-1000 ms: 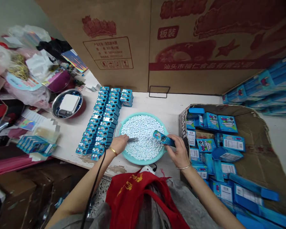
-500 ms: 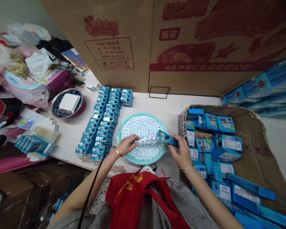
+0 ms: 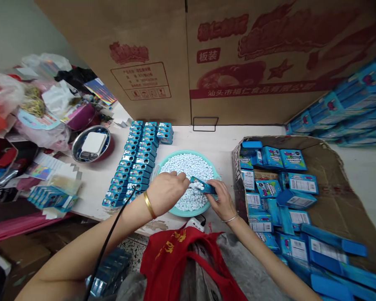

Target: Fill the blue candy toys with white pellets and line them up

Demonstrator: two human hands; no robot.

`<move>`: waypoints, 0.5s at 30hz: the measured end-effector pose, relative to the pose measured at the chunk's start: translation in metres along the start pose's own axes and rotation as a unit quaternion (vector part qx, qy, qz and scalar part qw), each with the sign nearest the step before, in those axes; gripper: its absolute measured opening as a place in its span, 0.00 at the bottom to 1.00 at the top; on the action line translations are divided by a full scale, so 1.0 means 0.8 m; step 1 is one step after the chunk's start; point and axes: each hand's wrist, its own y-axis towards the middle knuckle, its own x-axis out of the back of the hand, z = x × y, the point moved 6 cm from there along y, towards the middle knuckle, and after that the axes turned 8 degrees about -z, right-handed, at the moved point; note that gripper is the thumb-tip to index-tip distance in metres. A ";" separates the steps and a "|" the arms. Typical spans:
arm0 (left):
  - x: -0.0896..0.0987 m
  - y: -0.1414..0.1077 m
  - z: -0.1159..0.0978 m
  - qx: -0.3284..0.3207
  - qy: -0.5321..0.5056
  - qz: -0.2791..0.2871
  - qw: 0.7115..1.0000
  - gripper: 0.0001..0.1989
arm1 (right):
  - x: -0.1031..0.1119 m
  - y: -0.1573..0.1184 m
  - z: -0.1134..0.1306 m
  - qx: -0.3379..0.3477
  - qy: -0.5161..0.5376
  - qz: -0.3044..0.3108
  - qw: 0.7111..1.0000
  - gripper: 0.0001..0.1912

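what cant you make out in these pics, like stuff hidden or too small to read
All in the head view:
What the left hand is pinching: its own fingers cover it.
How full the blue tin is: the right hand and left hand cover its opening.
The digital scale's display: too small to read.
Print on the tins in rows: too small to read.

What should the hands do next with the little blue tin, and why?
Probably the left hand should gently push the white candies into the small blue tin. A few sit right at its opening, and the right hand holds it over the teal basin, so any that slip should drop back in.
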 end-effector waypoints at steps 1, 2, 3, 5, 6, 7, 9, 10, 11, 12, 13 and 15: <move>0.006 -0.001 -0.007 -0.008 0.014 0.004 1.000 0.09 | -0.001 -0.001 0.001 -0.004 0.007 -0.003 1.000 0.17; 0.012 -0.003 -0.012 -0.017 0.022 0.006 1.000 0.09 | -0.003 -0.003 0.001 -0.008 0.013 -0.007 1.000 0.17; 0.017 -0.005 -0.015 -0.024 0.027 0.004 0.999 0.09 | -0.004 -0.004 0.001 -0.012 0.020 -0.010 1.000 0.17; 0.025 -0.012 -0.011 -0.025 0.028 -0.006 0.999 0.08 | -0.007 -0.006 0.002 -0.018 0.030 -0.012 0.999 0.17; 0.027 -0.016 -0.004 -0.017 0.028 -0.014 0.999 0.08 | -0.008 -0.006 0.002 -0.019 0.035 -0.010 0.999 0.17; 0.029 -0.019 0.007 -0.003 0.026 -0.022 0.999 0.07 | -0.009 -0.005 0.003 -0.019 0.039 -0.008 0.999 0.17; 0.026 -0.024 0.035 0.039 0.012 -0.040 0.998 0.05 | -0.010 -0.002 0.004 -0.014 0.046 -0.003 0.999 0.18; 0.021 -0.024 0.049 0.060 -0.005 -0.049 0.997 0.05 | -0.010 0.001 0.005 -0.011 0.049 0.000 0.999 0.17; 0.014 -0.022 0.060 0.072 -0.033 -0.058 0.995 0.06 | -0.009 0.004 0.007 -0.010 0.051 0.002 0.999 0.17; 0.005 -0.018 0.067 0.074 -0.073 -0.071 0.992 0.09 | -0.009 0.006 0.009 -0.011 0.054 0.005 0.998 0.17; -0.006 -0.012 0.070 0.064 -0.122 -0.088 0.987 0.13 | -0.009 0.008 0.012 -0.014 0.055 0.009 0.998 0.16; -0.030 0.006 0.064 0.017 -0.220 -0.122 0.968 0.23 | -0.010 0.011 0.017 -0.026 0.058 0.016 0.998 0.16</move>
